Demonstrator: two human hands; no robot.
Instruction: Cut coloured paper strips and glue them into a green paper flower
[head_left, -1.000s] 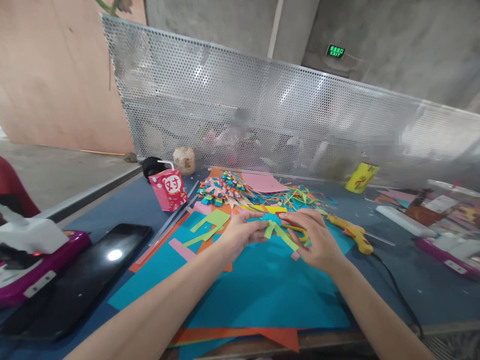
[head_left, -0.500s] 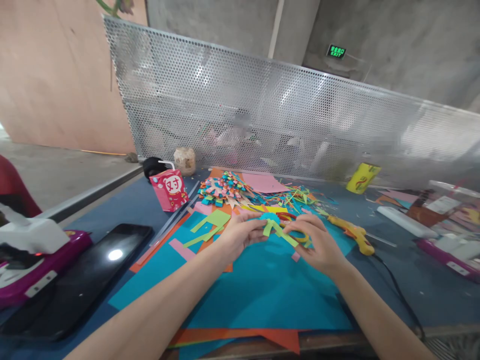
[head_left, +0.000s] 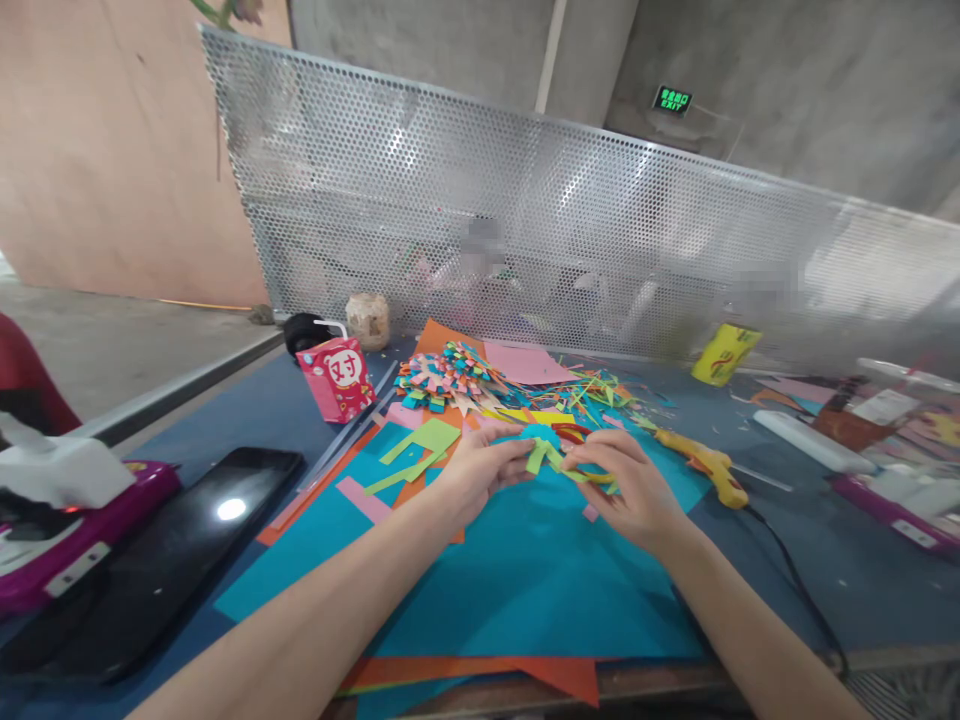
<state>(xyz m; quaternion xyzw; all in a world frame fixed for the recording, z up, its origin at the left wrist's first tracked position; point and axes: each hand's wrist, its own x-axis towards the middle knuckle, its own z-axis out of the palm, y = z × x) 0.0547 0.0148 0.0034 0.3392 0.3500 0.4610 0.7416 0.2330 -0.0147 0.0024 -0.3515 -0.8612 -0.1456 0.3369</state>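
Both my hands meet over a large teal paper sheet (head_left: pixel 540 580) in the middle of the table. My left hand (head_left: pixel 476 470) pinches the left side of a small folded piece of green and teal paper strips (head_left: pixel 546 452). My right hand (head_left: pixel 626 485) pinches the same piece from the right, fingers curled over its green strips. Just behind my fingers lie scissors with red and yellow handles (head_left: pixel 581 437), partly hidden.
A pile of coloured paper scraps (head_left: pixel 450 375) lies behind my hands. A yellow glue gun (head_left: pixel 705 465) with a black cord lies right. A pink drink carton (head_left: pixel 336 378), black phone (head_left: pixel 161 550) and magenta device (head_left: pixel 67 520) sit left. A perforated metal screen (head_left: pixel 525 220) stands behind.
My right hand has curled in and shifted slightly left over the green strips. The left hand has stayed almost still.
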